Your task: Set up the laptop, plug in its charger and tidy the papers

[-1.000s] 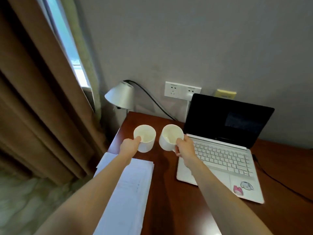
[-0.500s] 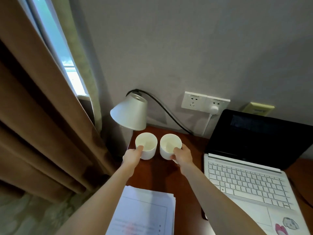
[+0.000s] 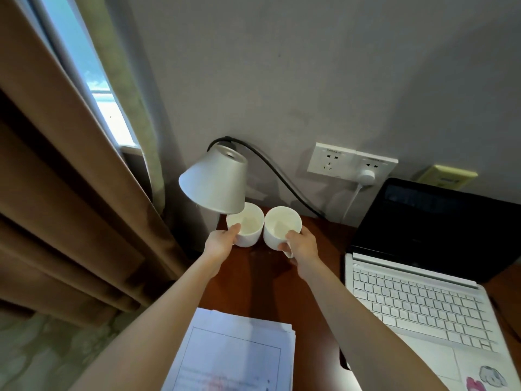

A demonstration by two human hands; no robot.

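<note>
Holding a white mug apiece, both hands reach to the far left corner of the wooden desk point(image 3: 270, 280) in the head view. The left hand point(image 3: 221, 244) curls round the left mug point(image 3: 245, 228), thumb lying over its near rim; the right hand point(image 3: 301, 245) grips the right mug point(image 3: 282, 227) at its near side, where a bit of the handle shows below the fingers. Each mug looks empty, pale inside, and the two stand just beside each other, almost touching. Whether they rest on the desk or hang just above it I cannot tell.

A grey lamp shade point(image 3: 215, 183) covers the far rim of the left mug. Its black stalk point(image 3: 284, 176) arcs down behind the desk edge.

To the right the laptop point(image 3: 417, 300) sits open, screen dark, its near corner and stickers cut off by the frame. A white charger plug point(image 3: 366, 176) sits in the wall socket plate point(image 3: 352, 163); its cable point(image 3: 351, 201) drops behind the desk, its end hidden. The stack of papers point(image 3: 234, 351) lies near the front edge between the forearms, squared but cut off below, the print too blurred to read. Brown curtains point(image 3: 56, 193) fill the left.
</note>
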